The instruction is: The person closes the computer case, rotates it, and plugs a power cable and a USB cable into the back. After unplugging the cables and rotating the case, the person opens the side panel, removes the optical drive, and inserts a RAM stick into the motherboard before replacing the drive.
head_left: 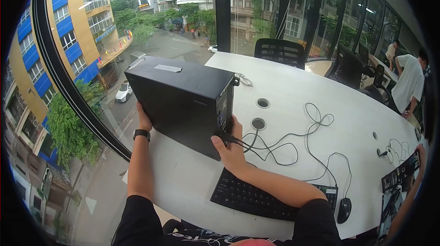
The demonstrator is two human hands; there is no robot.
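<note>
A black desktop computer case stands at the left end of the white desk, close to the window. My left hand, with a dark band on its wrist, is pressed against the case's left side, its fingers partly hidden behind it. At the rear end of the case, my right hand grips it beside the plugged cables; the far fingers reach round behind the corner. A black keyboard lies under my right forearm, and a black mouse is to its right.
Loose black cables trail over the desk near two round cable holes. An office chair stands behind the desk. At the right edge another person's arm is beside a screen-like device. More people stand farther back.
</note>
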